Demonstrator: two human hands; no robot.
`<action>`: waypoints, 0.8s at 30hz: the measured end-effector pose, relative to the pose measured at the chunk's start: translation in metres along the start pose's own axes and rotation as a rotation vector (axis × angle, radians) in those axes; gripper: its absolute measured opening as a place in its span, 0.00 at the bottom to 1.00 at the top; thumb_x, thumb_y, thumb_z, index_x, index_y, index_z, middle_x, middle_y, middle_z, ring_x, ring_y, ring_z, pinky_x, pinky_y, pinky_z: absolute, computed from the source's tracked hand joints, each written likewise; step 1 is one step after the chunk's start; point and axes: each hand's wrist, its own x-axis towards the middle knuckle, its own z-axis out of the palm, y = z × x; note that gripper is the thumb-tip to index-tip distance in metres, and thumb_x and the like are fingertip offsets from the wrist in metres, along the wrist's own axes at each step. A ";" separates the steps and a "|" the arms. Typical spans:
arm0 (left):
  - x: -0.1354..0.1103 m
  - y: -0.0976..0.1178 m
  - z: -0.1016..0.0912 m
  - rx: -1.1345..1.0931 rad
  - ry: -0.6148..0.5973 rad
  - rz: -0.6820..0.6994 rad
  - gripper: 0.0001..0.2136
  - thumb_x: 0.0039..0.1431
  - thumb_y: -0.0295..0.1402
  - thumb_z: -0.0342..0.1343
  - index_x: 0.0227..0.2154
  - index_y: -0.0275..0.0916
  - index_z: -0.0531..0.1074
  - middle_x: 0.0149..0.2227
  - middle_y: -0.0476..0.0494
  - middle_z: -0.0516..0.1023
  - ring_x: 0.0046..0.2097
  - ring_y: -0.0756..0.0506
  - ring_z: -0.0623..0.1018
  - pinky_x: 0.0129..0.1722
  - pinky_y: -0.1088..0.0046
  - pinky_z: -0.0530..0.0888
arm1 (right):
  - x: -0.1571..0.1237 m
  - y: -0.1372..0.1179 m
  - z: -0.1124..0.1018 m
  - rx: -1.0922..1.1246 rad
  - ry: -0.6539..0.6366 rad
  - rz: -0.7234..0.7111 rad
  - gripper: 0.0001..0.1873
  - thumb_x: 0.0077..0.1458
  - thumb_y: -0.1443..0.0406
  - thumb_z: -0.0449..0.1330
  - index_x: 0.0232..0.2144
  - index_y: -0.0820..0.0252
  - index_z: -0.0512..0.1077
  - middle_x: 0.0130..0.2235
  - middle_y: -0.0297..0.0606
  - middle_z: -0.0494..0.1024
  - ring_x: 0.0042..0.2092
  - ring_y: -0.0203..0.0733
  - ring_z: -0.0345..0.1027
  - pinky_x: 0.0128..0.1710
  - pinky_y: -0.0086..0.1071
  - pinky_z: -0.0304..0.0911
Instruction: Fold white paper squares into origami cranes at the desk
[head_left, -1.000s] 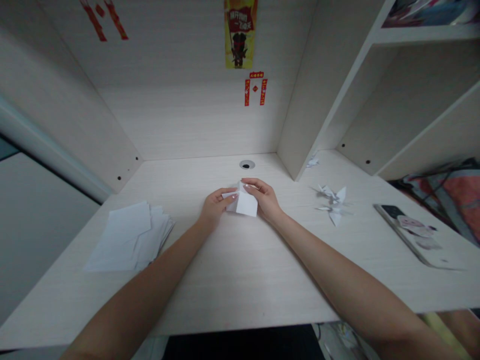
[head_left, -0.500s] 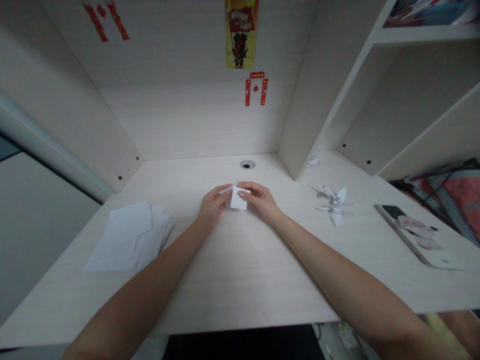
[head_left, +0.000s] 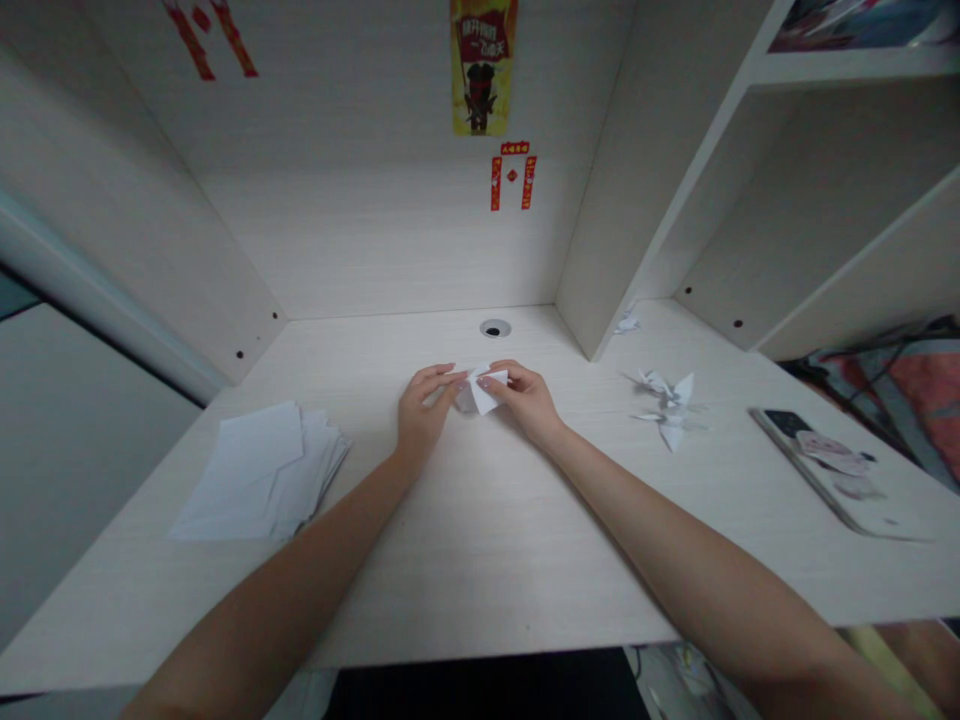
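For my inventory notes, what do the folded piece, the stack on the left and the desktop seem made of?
Folded piece: matte white paper, by its thin, angled flaps. Stack: likely matte paper too, given thin sheet edges. Desktop: perhaps low-sheen laminated board, with faint streaky grain.

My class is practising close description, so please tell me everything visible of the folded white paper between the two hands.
The folded paper looks thin, plain and white, with angular flaps spread at different angles and brighter and greyer faces. It is near the middle of the desk; whether it touches the surface is unclear. The right hand pinches it, thumb in front; the left hand's fingertips meet its left side. Fingers hide part of it, and finer creases are too small to make out.
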 end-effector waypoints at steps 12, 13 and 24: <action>-0.005 0.012 -0.001 0.072 -0.013 0.083 0.07 0.54 0.35 0.57 0.33 0.44 0.78 0.37 0.45 0.78 0.42 0.45 0.75 0.48 0.67 0.68 | -0.001 0.000 0.001 0.013 0.008 0.028 0.12 0.41 0.55 0.67 0.26 0.56 0.76 0.36 0.37 0.73 0.36 0.38 0.66 0.35 0.32 0.61; -0.005 0.012 -0.001 0.082 -0.013 0.092 0.07 0.54 0.34 0.57 0.33 0.44 0.78 0.37 0.45 0.78 0.41 0.45 0.75 0.48 0.67 0.68 | -0.001 0.000 0.001 0.017 0.007 0.030 0.12 0.41 0.55 0.67 0.26 0.56 0.76 0.36 0.36 0.73 0.36 0.38 0.66 0.35 0.32 0.61; -0.008 0.015 0.001 0.039 0.012 -0.027 0.06 0.52 0.35 0.58 0.31 0.43 0.78 0.35 0.46 0.79 0.40 0.45 0.76 0.46 0.69 0.69 | -0.002 -0.001 0.003 -0.038 0.001 0.009 0.11 0.43 0.56 0.66 0.28 0.54 0.77 0.45 0.39 0.74 0.45 0.42 0.67 0.42 0.35 0.61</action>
